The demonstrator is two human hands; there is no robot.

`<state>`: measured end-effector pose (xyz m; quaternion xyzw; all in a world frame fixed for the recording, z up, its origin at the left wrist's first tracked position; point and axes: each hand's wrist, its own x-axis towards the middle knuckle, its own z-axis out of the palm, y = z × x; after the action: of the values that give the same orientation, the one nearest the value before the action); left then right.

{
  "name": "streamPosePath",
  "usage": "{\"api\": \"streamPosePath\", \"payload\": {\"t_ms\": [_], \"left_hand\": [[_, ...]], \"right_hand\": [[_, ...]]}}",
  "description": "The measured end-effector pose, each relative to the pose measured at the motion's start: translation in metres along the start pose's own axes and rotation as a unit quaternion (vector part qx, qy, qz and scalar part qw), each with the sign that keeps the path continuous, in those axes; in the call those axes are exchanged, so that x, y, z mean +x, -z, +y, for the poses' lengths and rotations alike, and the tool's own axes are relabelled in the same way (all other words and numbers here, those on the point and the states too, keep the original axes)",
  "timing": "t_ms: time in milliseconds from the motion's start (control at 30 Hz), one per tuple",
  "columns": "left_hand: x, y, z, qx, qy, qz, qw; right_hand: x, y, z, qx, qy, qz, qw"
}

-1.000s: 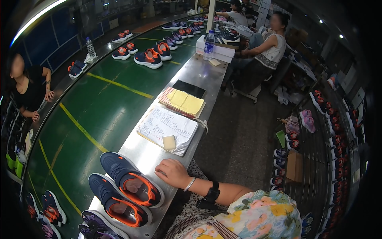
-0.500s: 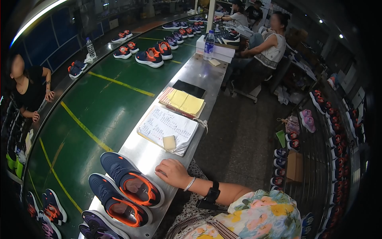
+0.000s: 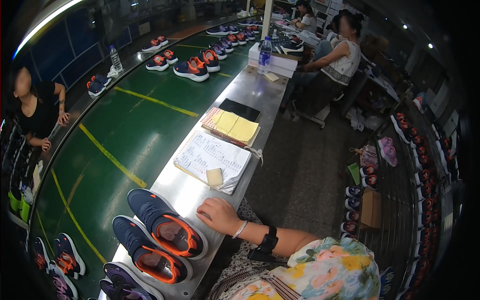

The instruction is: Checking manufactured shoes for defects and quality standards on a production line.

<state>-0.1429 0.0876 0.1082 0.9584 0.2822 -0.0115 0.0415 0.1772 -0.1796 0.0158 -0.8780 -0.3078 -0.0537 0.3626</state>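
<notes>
My right hand [image 3: 220,216] rests palm down on the metal bench edge, its fingers loosely bent and nothing in them. A silver bangle [image 3: 240,229] and a black wrist strap [image 3: 268,240] are on that arm. Just left of the hand, apart from it, stand two navy sneakers [image 3: 148,209] with orange collars. Beyond the hand lies an open notebook [image 3: 200,155] with handwriting, a small cream block [image 3: 214,177] on its page. My left hand is outside the view.
A yellow pad [image 3: 235,125], a dark tablet-like slab [image 3: 240,108] and a water bottle [image 3: 264,56] lie farther along the bench. Left runs a green conveyor [image 3: 112,185] carrying shoes. One person [image 3: 37,110] stands across it; another [image 3: 336,57] sits ahead. Shoe racks [image 3: 400,210] stand right.
The whole view has shifted very slightly. My right hand stays in place on the bench. A far worker at the back has drawn upright from a reaching pose.
</notes>
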Motion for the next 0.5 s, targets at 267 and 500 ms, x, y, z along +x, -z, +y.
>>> {"api": "streamPosePath", "payload": {"t_ms": [267, 500], "left_hand": [[-0.0008, 0.0020, 0.0022, -0.001, 0.000, 0.004, 1.000], [-0.0014, 0.0041, 0.0037, 0.003, 0.013, -0.002, 1.000]], "right_hand": [[0.0002, 0.0023, -0.0011, -0.001, 0.004, 0.005, 1.000], [0.0002, 0.0037, -0.0023, -0.002, 0.000, 0.004, 1.000]]}}
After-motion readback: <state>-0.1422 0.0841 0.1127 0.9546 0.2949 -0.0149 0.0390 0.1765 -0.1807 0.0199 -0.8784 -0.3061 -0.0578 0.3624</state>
